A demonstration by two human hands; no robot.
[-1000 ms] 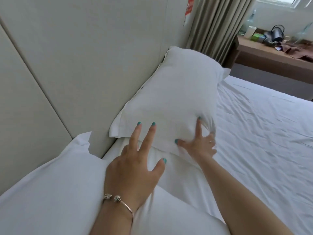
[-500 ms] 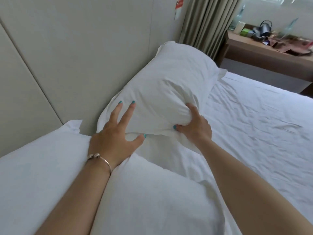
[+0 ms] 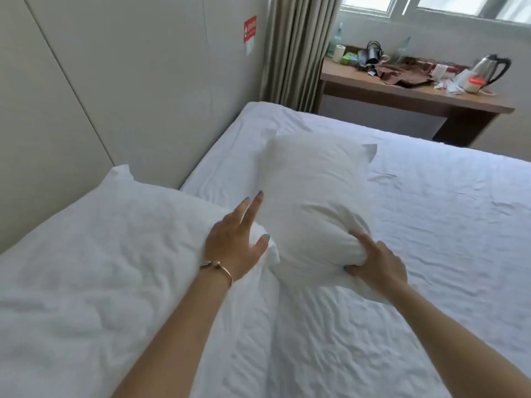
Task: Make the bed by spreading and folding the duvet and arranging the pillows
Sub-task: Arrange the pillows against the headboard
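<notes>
White sheets cover the bed [image 3: 431, 225] beside a padded wall [image 3: 129, 96]. Out on the mattress lies a pillow [image 3: 313, 196], its near corner bunched in the right hand [image 3: 376, 262]. Fingers spread, the left hand [image 3: 232, 242] rests between it and a second pillow [image 3: 100, 254].

A wide stretch of bare white wrinkled bedsheet [image 3: 431, 219] lies open to the right. On the left, a large white near pillow [image 3: 100, 254] fills the space up to the beige padded wall panel [image 3: 129, 96]; a blurred white far pillow [image 3: 310, 191] blocks the middle.
</notes>
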